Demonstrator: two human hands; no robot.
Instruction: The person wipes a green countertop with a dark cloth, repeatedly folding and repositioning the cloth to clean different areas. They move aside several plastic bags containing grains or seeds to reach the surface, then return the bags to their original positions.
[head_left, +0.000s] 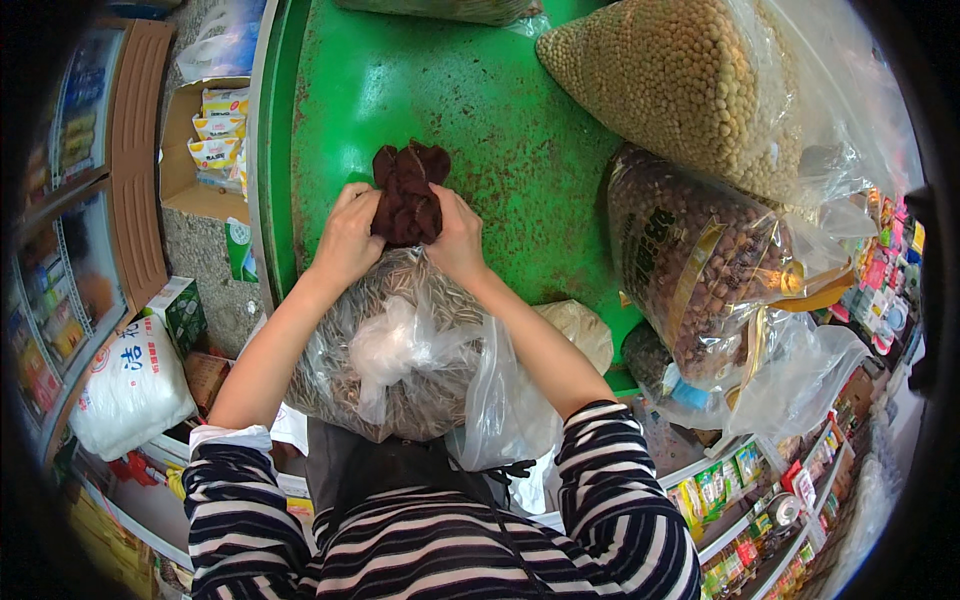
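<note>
Between my two hands is a crumpled dark maroon cloth (409, 202), held above the worn green tabletop (517, 172). My left hand (349, 232) grips its left side, and my right hand (456, 232) pinches the right side. Close against my body, under my forearms, a clear plastic bag of striped sunflower seeds (420, 277) sits with its top twisted into a knot. Part of that bag lies hidden beneath my arms.
On the right lean a large clear bag of pale round beans or pellets (675, 82) and a printed bag of brown nuts (720, 277). Left of the table stand a cardboard box of snack packets (202, 195), a white plastic-wrapped pack (131, 390) and a glass-door cabinet (75, 247). Shelves of packets (720, 480) fill the lower right.
</note>
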